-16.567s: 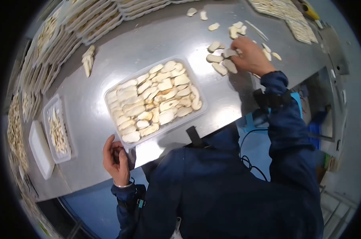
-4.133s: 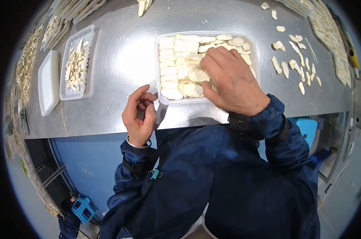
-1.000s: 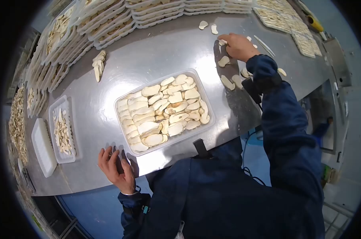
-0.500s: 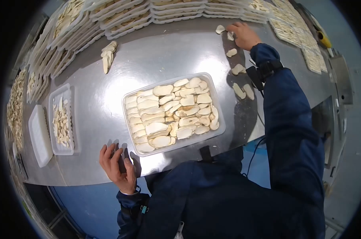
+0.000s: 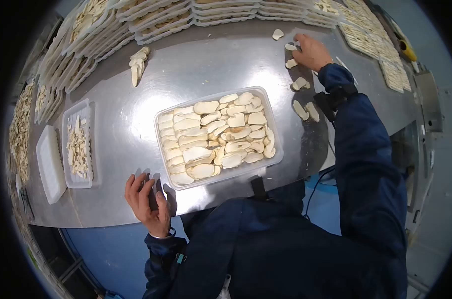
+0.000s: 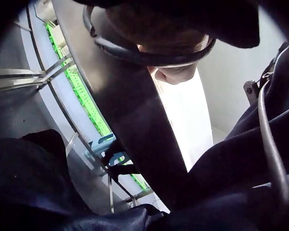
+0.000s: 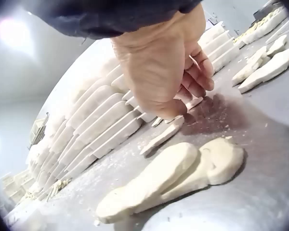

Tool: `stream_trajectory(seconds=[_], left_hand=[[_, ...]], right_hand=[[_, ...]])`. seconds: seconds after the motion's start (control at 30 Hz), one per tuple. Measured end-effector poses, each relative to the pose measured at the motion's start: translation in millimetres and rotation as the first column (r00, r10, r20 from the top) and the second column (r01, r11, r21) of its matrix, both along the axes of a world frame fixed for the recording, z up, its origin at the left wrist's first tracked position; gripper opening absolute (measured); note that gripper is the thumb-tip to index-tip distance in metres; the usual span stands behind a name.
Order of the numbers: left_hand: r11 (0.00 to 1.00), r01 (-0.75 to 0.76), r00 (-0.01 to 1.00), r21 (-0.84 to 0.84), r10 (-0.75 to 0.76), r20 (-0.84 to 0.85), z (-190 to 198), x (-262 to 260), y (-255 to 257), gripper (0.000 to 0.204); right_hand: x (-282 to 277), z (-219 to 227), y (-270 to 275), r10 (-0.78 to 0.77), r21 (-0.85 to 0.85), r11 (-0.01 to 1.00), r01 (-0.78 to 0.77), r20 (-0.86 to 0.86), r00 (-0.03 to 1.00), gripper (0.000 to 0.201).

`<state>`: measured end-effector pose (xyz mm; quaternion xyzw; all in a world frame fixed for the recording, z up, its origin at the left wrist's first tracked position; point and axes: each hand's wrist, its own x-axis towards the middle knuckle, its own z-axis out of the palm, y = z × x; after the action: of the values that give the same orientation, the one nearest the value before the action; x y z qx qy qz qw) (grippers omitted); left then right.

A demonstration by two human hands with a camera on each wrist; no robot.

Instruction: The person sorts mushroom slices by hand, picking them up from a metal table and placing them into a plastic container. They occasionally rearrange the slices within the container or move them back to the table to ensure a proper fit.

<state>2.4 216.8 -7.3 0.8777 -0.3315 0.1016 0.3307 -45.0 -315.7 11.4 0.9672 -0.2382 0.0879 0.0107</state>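
Pale mushroom slices lie in overlapping rows in a clear plastic tray [image 5: 280, 154] before the person. To its right, my right hand [image 5: 313, 53] reaches down among loose slices on the metal table. In the right wrist view its thumb tip is right at the end of one mushroom slice [image 7: 162, 137], with a gap between thumb and fingers. A pair of overlapping mushroom slices [image 7: 159, 178] lies nearer that camera. My left hand [image 5: 149, 207] rests by the tray's near left corner, fingers loosely spread and holding nothing; in the left wrist view it is mostly hidden behind a dark band.
Stacked trays of slices [image 5: 171, 25] line the table's back edge. A small tray of mushroom pieces [image 5: 90, 149] and a white tray [image 5: 49, 164] stand at left. A small pile of slices [image 5: 138, 65] lies behind the main tray. A cable [image 5: 313, 197] hangs at the table's front edge.
About four seconds ago my right hand was over the tray; since then it has moved to the loose slices. Over the last half second it has drawn slightly nearer. My left hand stays beside the tray.
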Motion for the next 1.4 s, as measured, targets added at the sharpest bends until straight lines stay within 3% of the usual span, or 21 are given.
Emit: stream_trajectory(seconds=[0.33,0.43,0.47,0.57,0.7,0.77,0.87,1.07,1.4], left_hand=[[1.0,-0.001,1.0,0.012,0.001,0.025,-2,1,1,0.028],[1.0,0.013,1.0,-0.014,-0.013,-0.007,1,0,-1,0.027],[1.0,0.018,1.0,-0.02,-0.018,-0.01,1,0,0,0.026],[1.0,0.015,1.0,-0.025,-0.015,-0.017,1,1,2,0.026],[0.999,0.008,1.0,-0.039,-0.008,-0.007,-1,3,0,0.029],[0.999,0.008,1.0,-0.038,-0.008,-0.002,-1,3,0,0.029],[0.999,0.009,1.0,-0.037,-0.009,0.016,-1,2,0,0.028],[0.999,0.005,1.0,-0.048,-0.004,0.008,-2,2,1,0.028],[0.998,0.018,1.0,-0.052,-0.019,-0.016,0,1,1,0.026]], right_hand=[[5,-10,-8,0.057,0.016,0.998,-0.058,0.027,0.998,0.026],[4,0,-5,0.002,0.173,0.985,0.003,-0.03,1.0,0.028],[3,-7,-19,0.074,0.157,0.985,-0.071,-0.017,0.997,0.03],[6,13,25,0.2,0.089,0.973,-0.213,0.131,0.971,0.029],[11,36,136,0.594,0.002,0.778,-0.628,0.321,0.738,0.021],[10,46,185,0.619,0.049,0.745,-0.666,0.323,0.716,0.02],[18,33,212,0.672,0.068,0.682,-0.728,0.335,0.661,0.02],[26,26,224,0.667,0.099,0.704,-0.703,0.248,0.703,0.019],[27,24,225,0.658,0.103,0.71,-0.697,0.254,0.709,0.025]])
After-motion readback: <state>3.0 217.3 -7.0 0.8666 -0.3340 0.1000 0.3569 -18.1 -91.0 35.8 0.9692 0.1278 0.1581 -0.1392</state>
